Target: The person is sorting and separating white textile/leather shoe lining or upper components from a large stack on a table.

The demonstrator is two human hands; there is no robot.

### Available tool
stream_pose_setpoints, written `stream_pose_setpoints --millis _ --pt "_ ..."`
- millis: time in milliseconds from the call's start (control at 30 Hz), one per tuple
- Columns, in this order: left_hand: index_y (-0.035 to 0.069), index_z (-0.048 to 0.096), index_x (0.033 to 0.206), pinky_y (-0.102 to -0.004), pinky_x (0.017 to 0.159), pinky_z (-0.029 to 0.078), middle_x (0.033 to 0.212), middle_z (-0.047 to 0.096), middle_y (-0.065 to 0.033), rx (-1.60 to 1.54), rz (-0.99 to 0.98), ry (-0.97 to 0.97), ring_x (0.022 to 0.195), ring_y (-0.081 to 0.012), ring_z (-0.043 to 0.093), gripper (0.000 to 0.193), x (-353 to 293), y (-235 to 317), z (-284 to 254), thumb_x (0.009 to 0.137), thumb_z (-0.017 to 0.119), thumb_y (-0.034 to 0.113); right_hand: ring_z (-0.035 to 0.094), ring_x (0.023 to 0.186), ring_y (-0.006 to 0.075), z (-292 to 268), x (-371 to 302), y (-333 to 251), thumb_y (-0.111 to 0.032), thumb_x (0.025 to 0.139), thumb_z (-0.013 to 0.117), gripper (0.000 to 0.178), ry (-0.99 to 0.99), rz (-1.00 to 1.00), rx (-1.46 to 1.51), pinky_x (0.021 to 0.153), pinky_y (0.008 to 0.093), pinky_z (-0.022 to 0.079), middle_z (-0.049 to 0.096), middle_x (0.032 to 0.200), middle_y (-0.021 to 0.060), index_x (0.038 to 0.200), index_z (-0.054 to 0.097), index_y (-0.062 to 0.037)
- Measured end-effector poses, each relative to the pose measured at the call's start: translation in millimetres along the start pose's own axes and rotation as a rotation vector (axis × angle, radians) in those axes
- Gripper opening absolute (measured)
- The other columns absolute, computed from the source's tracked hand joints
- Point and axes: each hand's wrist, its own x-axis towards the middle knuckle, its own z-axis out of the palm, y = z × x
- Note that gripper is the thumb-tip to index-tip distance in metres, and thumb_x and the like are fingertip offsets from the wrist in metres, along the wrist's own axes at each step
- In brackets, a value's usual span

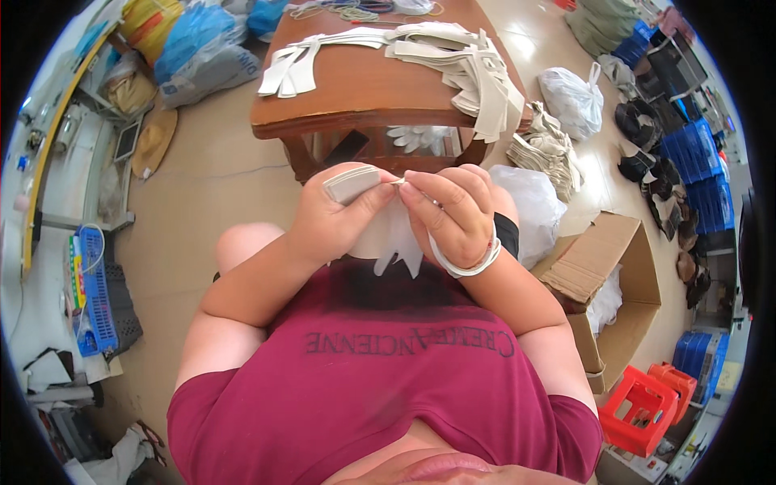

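My left hand (333, 212) is closed around a small stack of off-white strips (352, 185), whose layered edges show beside the thumb. My right hand (454, 212) has its thumb and forefinger pinched together against the left fingertips, over something small and pale that I cannot make out. Below the hands, white forked strip ends (398, 252) hang down, partly hidden by the fingers. Several thin white bands (478, 263) circle my right wrist. Ahead, the wooden table (347, 77) bears piles of similar white strips (481, 77) and a smaller bunch (291, 69).
Right of my knees are a stack of off-white pieces (550, 153), a white plastic bag (572, 101) and an open cardboard box (638, 299). Red crates (638, 412) stand farther down. A straw hat (155, 143) and a blue basket (97, 291) are at left.
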Motion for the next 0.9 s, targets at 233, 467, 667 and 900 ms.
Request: stream_pose_setpoints --millis 233,467,667,900 --pt "0.002 0.067 0.099 -0.026 0.073 0.05 0.09 0.068 -0.004 -0.092 -0.1 0.012 0.083 -0.0104 0.062 0.013 -3.8 -3.1 0.1 0.091 0.066 0.012 0.058 0.083 0.0211 5.9 0.0 -3.5 0.0 0.062 0.072 0.039 0.011 0.053 0.046 0.072 0.0343 0.045 0.066 0.102 0.0058 0.1 0.069 -0.0056" --pt "0.001 0.066 0.1 -0.0261 0.074 0.05 0.091 0.067 -0.0028 -0.022 -0.054 -0.029 0.084 -0.0099 0.061 0.016 -1.0 -5.3 -4.0 0.093 0.063 0.016 0.058 0.086 0.0226 1.6 10.1 -4.1 0.0 0.064 0.072 0.03 -0.066 0.18 0.128 0.074 0.0348 0.046 0.065 0.1 0.0056 0.094 0.07 -0.0051" --pt "0.002 0.066 0.1 -0.0261 0.074 0.05 0.092 0.067 -0.002 -0.286 -0.199 0.049 0.084 -0.0096 0.061 0.017 -0.8 -4.6 -0.4 0.093 0.063 0.017 0.058 0.085 0.0211 3.2 16.0 -6.1 -0.003 0.069 0.072 0.021 -0.067 0.072 0.03 0.074 0.0346 0.045 0.062 0.095 0.0035 0.089 0.07 -0.0045" --pt "0.003 0.065 0.101 -0.0274 0.074 0.051 0.092 0.067 -0.0029 -0.163 -0.185 -0.008 0.084 -0.0105 0.061 0.015 2.6 -6.5 -3.1 0.093 0.063 0.016 0.059 0.086 0.0197 -2.0 21.5 -8.3 -0.004 0.069 0.07 0.022 -0.147 0.16 0.0 0.074 0.0337 0.045 0.063 0.098 0.0045 0.091 0.07 -0.0039"
